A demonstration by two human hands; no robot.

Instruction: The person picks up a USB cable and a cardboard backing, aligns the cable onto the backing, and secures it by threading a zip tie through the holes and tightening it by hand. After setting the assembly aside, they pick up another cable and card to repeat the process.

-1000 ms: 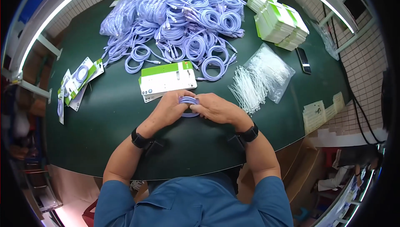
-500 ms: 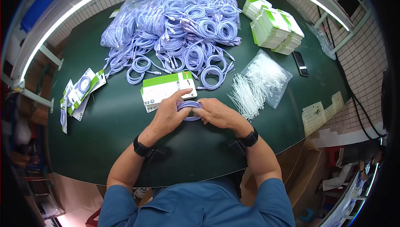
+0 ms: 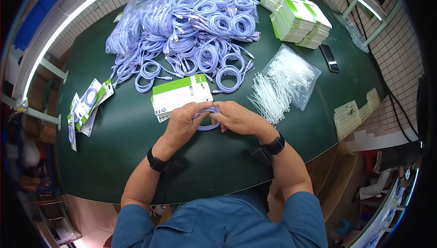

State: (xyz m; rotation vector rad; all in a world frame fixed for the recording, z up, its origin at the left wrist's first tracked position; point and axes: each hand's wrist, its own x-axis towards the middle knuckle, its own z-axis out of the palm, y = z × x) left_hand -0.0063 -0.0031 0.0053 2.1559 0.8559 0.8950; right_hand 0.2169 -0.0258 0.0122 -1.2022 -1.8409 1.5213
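A coiled lavender cable [image 3: 208, 127] is held between my two hands above the near middle of the table. My left hand [image 3: 183, 121] is closed on the coil's left side, its index finger bent over the top. My right hand [image 3: 234, 118] pinches the coil's upper right side, close against the left fingertips. Just beyond the left hand lies a small stack of white and green cards [image 3: 182, 94]. My fingers hide part of the coil, and whether anything small is between the fingertips cannot be made out.
A large heap of coiled lavender cables [image 3: 191, 29] covers the far side of the dark green table [image 3: 218, 170]. White cable ties [image 3: 277, 88] spill from a clear bag at right. Card stacks [image 3: 298, 18] and a phone [image 3: 329, 58] lie behind. Carded cables [image 3: 88, 104] sit at left.
My left index finger, earlier stretched over the cards, has bent down to the coil. Both hands have come closer together on the cable. The whole view has shifted slightly.
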